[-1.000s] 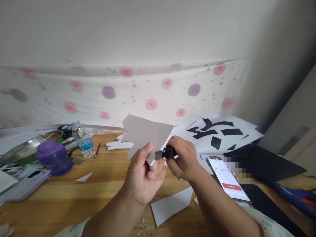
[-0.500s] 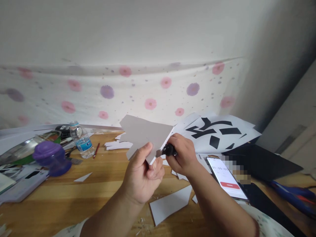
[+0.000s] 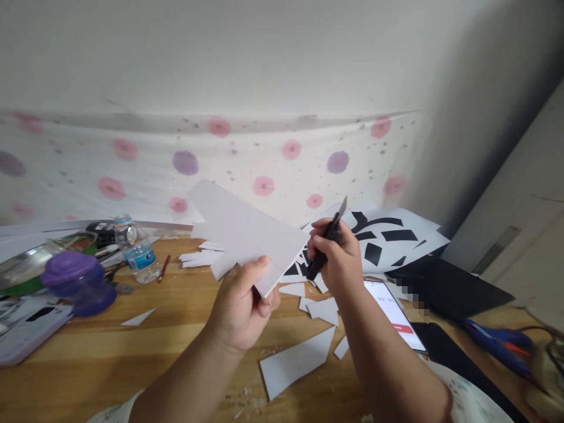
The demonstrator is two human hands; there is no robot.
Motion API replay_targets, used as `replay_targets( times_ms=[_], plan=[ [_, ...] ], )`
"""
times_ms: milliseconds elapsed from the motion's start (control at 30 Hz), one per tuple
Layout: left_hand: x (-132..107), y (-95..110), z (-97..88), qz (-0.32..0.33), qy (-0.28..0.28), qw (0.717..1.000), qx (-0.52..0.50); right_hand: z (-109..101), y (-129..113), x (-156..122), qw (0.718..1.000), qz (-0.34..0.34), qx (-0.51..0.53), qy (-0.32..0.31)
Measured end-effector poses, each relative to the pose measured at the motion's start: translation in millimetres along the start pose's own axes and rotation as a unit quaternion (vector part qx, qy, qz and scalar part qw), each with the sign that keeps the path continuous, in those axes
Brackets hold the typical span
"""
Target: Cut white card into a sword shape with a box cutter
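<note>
A pale wall (image 3: 264,59) fills the top of the view, with a flowered cloth (image 3: 229,167) hung along its lower part. Below is a wooden table (image 3: 167,346). At its far right lie curled paper sheets (image 3: 420,241) printed with black shapes. Held up above the middle of the table is a white card (image 3: 247,226) with an angular outline. The left hand (image 3: 240,305) pinches its near corner, thumb on top and fingers underneath. The right hand (image 3: 341,258), near the card's right tip, is wrapped around a black knife (image 3: 326,247), its blade pointing up and clear of the card. A phone (image 3: 394,317) with a lit screen lies partly hidden by the right forearm. At the left, a purple cup (image 3: 79,285) stands near a plastic bottle (image 3: 140,255). A cut piece (image 3: 297,361) lies between the forearms. Smaller are a red pencil (image 3: 164,268) beside the bottle and a pointed scrap (image 3: 138,318) nearer the viewer.
</note>
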State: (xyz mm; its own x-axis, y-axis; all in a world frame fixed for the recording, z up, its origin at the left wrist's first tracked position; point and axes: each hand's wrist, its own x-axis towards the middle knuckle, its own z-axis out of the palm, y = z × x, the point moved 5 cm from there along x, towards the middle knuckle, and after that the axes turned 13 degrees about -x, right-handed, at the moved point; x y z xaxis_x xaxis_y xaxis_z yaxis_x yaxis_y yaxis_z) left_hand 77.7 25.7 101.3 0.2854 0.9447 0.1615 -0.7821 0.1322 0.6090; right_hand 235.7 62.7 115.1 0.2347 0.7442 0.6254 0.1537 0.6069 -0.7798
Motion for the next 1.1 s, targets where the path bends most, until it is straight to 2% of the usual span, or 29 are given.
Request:
replay_targets(
  times_ms=[67, 133, 200, 300, 400, 467, 600, 733, 800, 933, 1000, 1100],
  plan=[
    [2, 2, -2.1, 0.009, -0.006, 0.999, 0.046, 5, -5, -1, 0.994, 0.058, 0.08, -0.05],
    [4, 5, -4.9, 0.005, -0.013, 0.996, 0.091, 7, -11, -4, 0.986, 0.094, 0.106, -0.084],
    [5, 7, -7.2, -0.012, -0.029, 0.992, 0.124, 7, -15, -7, 0.981, 0.113, 0.105, -0.118],
    [5, 8, -7.3, -0.05, -0.081, 0.982, 0.161, 7, -15, -13, 0.97, 0.145, 0.083, -0.178],
    [4, 7, -5.7, -0.057, -0.113, 0.977, 0.173, 5, -12, -22, 0.963, 0.162, 0.075, -0.2],
    [2, 5, -6.7, -0.04, -0.1, 0.982, 0.158, 4, -9, -30, 0.966, 0.161, 0.073, -0.189],
    [-5, -11, -23.1, -0.051, -0.016, 0.991, 0.121, -6, 2, -57, 0.974, 0.168, 0.033, -0.145],
    [-13, -19, -57.8, -0.047, 0.059, 0.978, 0.197, -26, 15, -92, 0.967, 0.168, -0.043, -0.189],
    [-16, -21, -78.5, -0.059, 0.077, 0.961, 0.259, -47, 21, -103, 0.969, 0.175, -0.036, -0.167],
    [-25, -37, -112.5, -0.113, 0.092, 0.934, 0.326, -89, 33, -120, 0.981, 0.186, 0.005, -0.059],
    [-29, -48, -120.7, -0.133, 0.085, 0.916, 0.368, -98, 37, -129, 0.982, 0.184, -0.019, -0.043],
    [-31, -61, -124.9, -0.147, 0.062, 0.889, 0.428, -97, 45, -145, 0.981, 0.18, -0.058, -0.044]
  ],
)
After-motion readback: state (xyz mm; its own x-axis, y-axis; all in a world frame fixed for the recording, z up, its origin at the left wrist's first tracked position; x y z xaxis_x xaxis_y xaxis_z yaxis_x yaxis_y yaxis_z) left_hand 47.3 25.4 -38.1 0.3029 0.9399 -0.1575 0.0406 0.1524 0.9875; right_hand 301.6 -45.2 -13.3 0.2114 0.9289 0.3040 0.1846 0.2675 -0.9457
